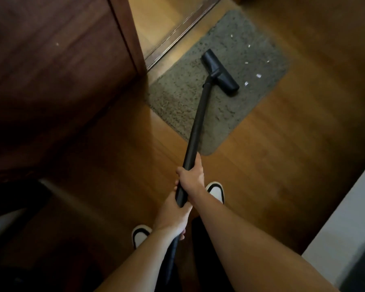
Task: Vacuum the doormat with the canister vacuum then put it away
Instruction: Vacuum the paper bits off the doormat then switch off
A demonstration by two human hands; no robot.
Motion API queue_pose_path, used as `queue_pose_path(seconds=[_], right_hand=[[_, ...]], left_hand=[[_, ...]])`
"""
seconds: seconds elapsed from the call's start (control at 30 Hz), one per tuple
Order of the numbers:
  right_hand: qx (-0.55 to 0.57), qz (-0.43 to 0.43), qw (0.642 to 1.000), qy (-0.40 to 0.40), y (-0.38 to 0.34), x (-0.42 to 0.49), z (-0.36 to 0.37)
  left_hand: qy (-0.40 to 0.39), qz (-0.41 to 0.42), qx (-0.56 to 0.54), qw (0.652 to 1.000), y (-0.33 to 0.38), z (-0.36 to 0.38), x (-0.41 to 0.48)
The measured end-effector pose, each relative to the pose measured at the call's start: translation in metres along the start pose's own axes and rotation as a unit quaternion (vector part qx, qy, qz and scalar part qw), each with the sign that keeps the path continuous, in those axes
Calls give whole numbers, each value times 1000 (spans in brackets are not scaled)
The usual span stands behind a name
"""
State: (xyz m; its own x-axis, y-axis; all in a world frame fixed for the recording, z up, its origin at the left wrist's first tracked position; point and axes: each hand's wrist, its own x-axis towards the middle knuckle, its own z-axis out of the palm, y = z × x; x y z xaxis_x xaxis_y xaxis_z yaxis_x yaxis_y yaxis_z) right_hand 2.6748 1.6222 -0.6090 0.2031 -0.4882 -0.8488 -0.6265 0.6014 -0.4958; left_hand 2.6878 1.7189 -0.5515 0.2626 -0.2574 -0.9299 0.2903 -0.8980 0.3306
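1. Black plastic floor head (219, 72) resting flat on the doormat (230, 114), about mid-mat and toward its far half.
2. Judged early to midway through the vacuuming: white paper scraps (258, 75) scattered over the mat's right side, just beyond the head. None visible on the mat's near-left part.
3. Left to do, by that reading: passing over the scrap-strewn side, then putting the vacuum away. Canister body out of view, so no telling where it sits.
4. Wand (196, 123) forming one long straight axis, starting off the mat's near corner and crossing the mat up to the head. Pointing away from the person, toward the mat's far edge.
5. Head's own long axis set crosswise to the wand, slanting from the mat's far left toward its near right.
6. Right hand (191, 174) wrapped fully round the wand, fingers curled tight, the nearer of the two to the mat.
7. Left hand (173, 216) clasped round the wand's rear end by the hose (171, 256), farther from the mat.
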Motion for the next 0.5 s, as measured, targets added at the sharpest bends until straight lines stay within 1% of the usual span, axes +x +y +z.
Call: queue_pose_path(seconds=[0.07, 0.17, 0.27, 0.37, 0.5], right_hand=[[45, 13, 999, 1, 24, -18, 15], [100, 32, 994, 8, 56, -38, 35], [126, 42, 991, 15, 78, -47, 46], [127, 43, 991, 16, 85, -47, 45], [133, 40, 990, 11, 79, -39, 32]], left_hand=[[-19, -16, -9, 1000, -26, -11, -11], [-34, -14, -34, 999, -66, -19, -18], [-23, -9, -29, 999, -93, -19, -19], [-15, 3, -17, 1000, -99, -15, -18], [-19, 24, 2, 1000, -87, -5, -14]])
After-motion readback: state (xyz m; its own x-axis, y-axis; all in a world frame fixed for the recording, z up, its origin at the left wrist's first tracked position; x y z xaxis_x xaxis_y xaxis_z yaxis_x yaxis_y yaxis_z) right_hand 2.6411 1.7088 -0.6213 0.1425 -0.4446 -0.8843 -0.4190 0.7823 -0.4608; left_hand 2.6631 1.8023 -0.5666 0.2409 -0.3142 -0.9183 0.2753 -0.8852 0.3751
